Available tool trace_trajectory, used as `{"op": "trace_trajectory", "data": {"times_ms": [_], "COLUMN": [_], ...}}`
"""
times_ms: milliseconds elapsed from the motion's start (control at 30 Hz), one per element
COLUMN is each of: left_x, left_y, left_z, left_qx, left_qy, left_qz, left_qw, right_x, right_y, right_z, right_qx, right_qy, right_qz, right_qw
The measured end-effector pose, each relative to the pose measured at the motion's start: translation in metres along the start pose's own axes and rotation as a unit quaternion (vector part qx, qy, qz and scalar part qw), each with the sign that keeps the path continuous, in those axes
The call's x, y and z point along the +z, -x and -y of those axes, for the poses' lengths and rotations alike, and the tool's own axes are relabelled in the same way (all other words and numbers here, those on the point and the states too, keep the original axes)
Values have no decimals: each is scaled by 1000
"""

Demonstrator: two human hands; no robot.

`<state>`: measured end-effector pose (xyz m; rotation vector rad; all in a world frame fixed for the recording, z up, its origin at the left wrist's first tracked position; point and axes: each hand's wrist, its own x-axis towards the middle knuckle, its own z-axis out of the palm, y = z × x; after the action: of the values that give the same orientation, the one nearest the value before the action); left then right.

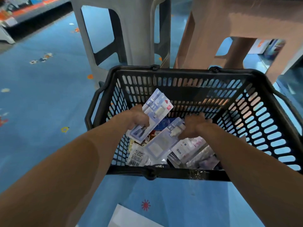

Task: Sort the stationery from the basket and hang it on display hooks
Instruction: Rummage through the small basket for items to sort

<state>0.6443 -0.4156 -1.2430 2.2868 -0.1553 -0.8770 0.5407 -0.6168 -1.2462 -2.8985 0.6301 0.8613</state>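
- The left hand (139, 118) is curled around a stack of blister packs (154, 112). It grips the stack partway along its left edge, and the pale blue cards fan slightly and point toward the far right.
- The right hand (195, 126) is blurred. Its fingers are bent over the far end of a single blister pack (162, 141), which slopes down toward the near left. How exactly the fingers hold it cannot be made out.
- Both hands are inside the black basket (262, 120), the stack lifted above the contents and the single blister pack just beside it on the right.
- Loose packets (188, 149) of stationery lie jumbled on the basket's bottom, beneath and near the hands. Some have white labels and one shows a barcode.
- The basket stands on a blue floor (49, 95) printed with small coloured motifs.
- A white sheet (127, 217) lies on the floor at the near edge.
- Just beyond the basket stand a grey stool (136, 30) and, to its right, a pinkish-brown stool (229, 18).
- A low shelf (24, 12) with blurred goods sits at the far left.
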Motion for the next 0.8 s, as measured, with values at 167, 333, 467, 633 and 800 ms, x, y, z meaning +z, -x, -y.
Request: {"op": "trace_trajectory", "data": {"times_ms": [167, 333, 467, 633, 800], "left_x": [-1, -3, -6, -11, -5], "left_y": [4, 7, 14, 20, 21], "left_z": [-3, -4, -7, -7, -6], "left_qx": [-1, 3, 12, 15, 5], "left_qy": [4, -8, -16, -35, -48], "left_qz": [5, 6, -4, -9, 2], "left_qw": [1000, 1000, 1000, 999, 999], "right_x": [-1, -16, -15, -6, -1], "right_y": [-4, 12, 16, 27, 25], "right_z": [7, 13, 11, 10, 19], "right_qx": [-40, -62, -71, -90, -78], "right_qy": [-113, -241, -236, -153, -161], "right_qz": [63, 4, 20, 126, 133], "right_qw": [991, 969, 969, 976, 975]}}
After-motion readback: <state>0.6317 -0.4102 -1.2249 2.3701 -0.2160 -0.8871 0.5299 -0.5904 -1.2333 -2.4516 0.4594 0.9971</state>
